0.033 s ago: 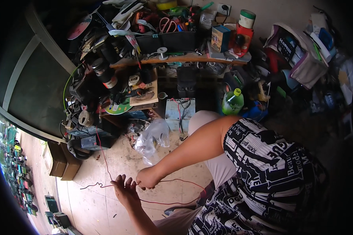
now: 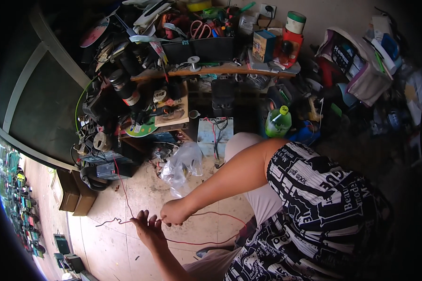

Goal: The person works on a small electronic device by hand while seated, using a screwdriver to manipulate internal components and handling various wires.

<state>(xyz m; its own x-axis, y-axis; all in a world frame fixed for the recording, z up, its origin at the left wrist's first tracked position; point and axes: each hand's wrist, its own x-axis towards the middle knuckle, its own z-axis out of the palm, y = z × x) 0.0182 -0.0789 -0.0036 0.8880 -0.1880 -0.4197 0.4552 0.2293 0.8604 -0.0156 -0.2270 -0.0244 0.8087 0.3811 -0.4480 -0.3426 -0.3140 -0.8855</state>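
A thin red wire runs down from the cluttered shelf at the left to my hands. My left hand has its thumb and forefinger on the wire, its other fingers curled and slightly apart. Beyond its fingertips sticks out a twisted, kinked wire end, dark at the tip. Close beside it, my right hand is closed in a pinch on the wire. From the hands the wire makes a long loop to the right, reaching my leg, and back. Just what lies between the right fingertips is hidden.
A clear plastic bag lies on the pale floor beyond my right hand. Behind it stand a light-blue box with red and black leads and a green bottle. Cardboard pieces lean at the left. Tools crowd the wooden shelf.
My right hand has shifted slightly left, closer to the fingers of my left hand. The left hand has barely moved.
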